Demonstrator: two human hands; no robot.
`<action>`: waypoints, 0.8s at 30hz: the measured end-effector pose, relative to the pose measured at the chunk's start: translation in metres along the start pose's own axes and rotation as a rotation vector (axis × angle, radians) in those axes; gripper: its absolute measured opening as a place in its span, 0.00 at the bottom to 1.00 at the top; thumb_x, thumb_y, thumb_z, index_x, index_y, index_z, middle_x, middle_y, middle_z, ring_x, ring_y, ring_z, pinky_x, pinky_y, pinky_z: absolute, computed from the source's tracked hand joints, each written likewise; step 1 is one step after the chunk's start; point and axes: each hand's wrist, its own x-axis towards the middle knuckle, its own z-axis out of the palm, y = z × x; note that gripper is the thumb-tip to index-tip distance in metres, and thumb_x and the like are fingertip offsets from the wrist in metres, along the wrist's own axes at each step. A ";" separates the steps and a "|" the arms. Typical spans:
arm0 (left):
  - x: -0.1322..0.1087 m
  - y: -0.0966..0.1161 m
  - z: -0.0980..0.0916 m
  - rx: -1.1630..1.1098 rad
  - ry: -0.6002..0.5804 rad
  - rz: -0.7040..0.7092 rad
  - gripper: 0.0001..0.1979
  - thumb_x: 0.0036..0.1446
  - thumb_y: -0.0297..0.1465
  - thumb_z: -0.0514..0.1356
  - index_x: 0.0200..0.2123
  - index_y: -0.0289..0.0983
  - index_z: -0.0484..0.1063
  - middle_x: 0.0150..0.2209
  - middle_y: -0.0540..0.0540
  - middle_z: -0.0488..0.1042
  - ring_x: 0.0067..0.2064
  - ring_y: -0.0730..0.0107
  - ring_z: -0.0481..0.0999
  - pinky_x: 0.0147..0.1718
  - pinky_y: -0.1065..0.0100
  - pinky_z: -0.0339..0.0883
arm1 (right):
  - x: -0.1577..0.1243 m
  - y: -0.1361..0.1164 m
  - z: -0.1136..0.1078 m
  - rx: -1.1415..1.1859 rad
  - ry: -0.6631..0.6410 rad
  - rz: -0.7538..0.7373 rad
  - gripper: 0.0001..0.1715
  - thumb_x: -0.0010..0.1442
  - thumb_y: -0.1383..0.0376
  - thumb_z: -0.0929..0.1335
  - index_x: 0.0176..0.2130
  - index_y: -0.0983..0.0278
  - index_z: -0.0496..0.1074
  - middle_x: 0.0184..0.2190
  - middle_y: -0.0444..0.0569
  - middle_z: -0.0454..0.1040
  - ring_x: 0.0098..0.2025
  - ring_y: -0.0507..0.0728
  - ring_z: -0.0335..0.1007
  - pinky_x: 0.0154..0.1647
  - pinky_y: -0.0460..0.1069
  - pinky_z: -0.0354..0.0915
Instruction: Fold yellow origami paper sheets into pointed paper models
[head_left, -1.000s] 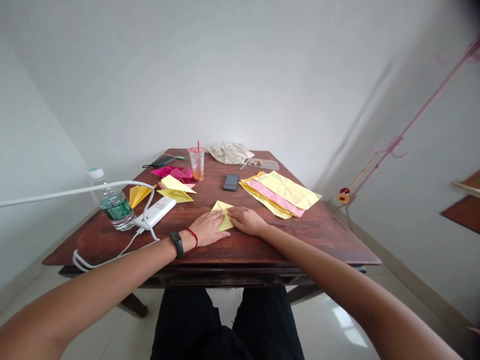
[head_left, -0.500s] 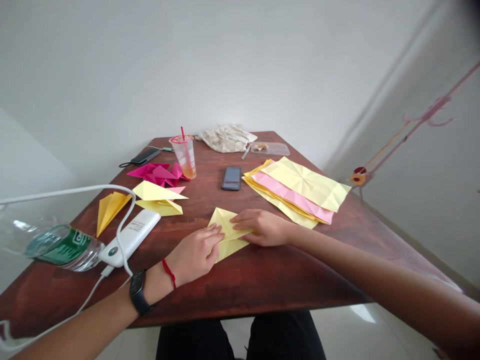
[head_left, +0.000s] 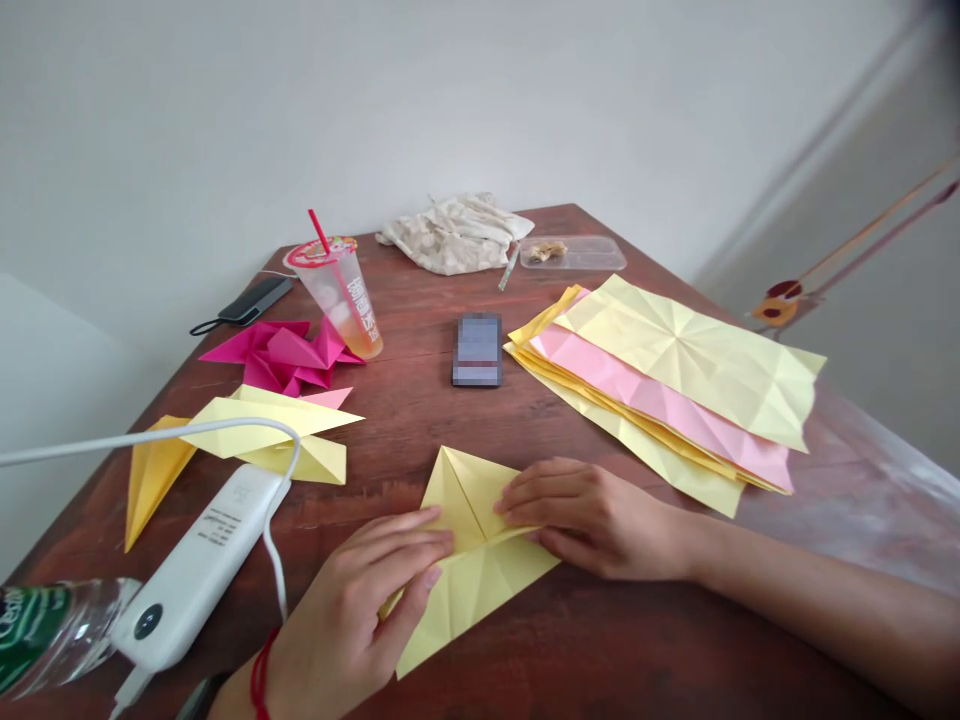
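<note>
Wooden table (head_left: 600,650) covered with folded paper, seen from above.

Stacked creased sheets (head_left: 660,380) lie off to the right, leaving room for a yellow folded paper (head_left: 469,570) in front of the person. The left hand (head_left: 360,600) and right hand (head_left: 592,520) pin it flat from both sides, fingers extended, not gripping. Print on the cup (head_left: 337,300) and white power bank (head_left: 199,570) is unreadable.

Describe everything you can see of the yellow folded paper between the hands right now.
The yellow paper is folded into a flat, pointed shape with sharp creases, layered triangular flaps, and a point aimed toward the person. It looks like thin, matte origami paper. It lies on the dark wooden table, touched by the fingers of the left hand and right hand.
</note>
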 end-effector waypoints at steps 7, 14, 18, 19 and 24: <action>0.006 0.000 -0.004 -0.094 0.015 -0.051 0.09 0.65 0.24 0.57 0.43 0.39 0.76 0.41 0.48 0.81 0.49 0.66 0.77 0.48 0.68 0.72 | 0.002 0.000 -0.007 0.156 0.047 0.157 0.11 0.67 0.69 0.67 0.48 0.65 0.76 0.41 0.55 0.80 0.44 0.57 0.76 0.46 0.50 0.71; 0.006 0.000 -0.003 -0.113 -0.029 -0.183 0.09 0.66 0.26 0.55 0.33 0.38 0.70 0.33 0.48 0.75 0.37 0.68 0.73 0.38 0.67 0.68 | 0.001 0.004 -0.006 0.162 0.091 0.328 0.11 0.68 0.64 0.67 0.47 0.63 0.77 0.41 0.53 0.81 0.41 0.55 0.78 0.42 0.48 0.72; 0.005 -0.003 -0.005 -0.064 -0.070 -0.234 0.11 0.67 0.28 0.53 0.30 0.38 0.68 0.31 0.48 0.73 0.35 0.67 0.72 0.35 0.66 0.67 | 0.001 0.005 -0.006 0.133 0.130 0.374 0.12 0.67 0.64 0.68 0.49 0.63 0.77 0.43 0.53 0.81 0.41 0.55 0.79 0.42 0.47 0.72; 0.005 -0.003 -0.006 -0.058 -0.081 -0.231 0.12 0.68 0.28 0.53 0.30 0.38 0.68 0.31 0.48 0.72 0.35 0.67 0.72 0.35 0.66 0.67 | 0.001 0.005 -0.006 0.136 0.131 0.377 0.12 0.67 0.64 0.68 0.49 0.63 0.77 0.43 0.53 0.81 0.41 0.55 0.79 0.42 0.47 0.72; 0.005 -0.001 -0.007 -0.034 -0.135 -0.125 0.08 0.65 0.27 0.55 0.33 0.38 0.71 0.42 0.44 0.75 0.46 0.62 0.74 0.45 0.62 0.71 | 0.001 0.005 -0.010 0.233 0.018 0.278 0.15 0.64 0.67 0.69 0.51 0.63 0.77 0.42 0.54 0.82 0.41 0.55 0.79 0.41 0.47 0.72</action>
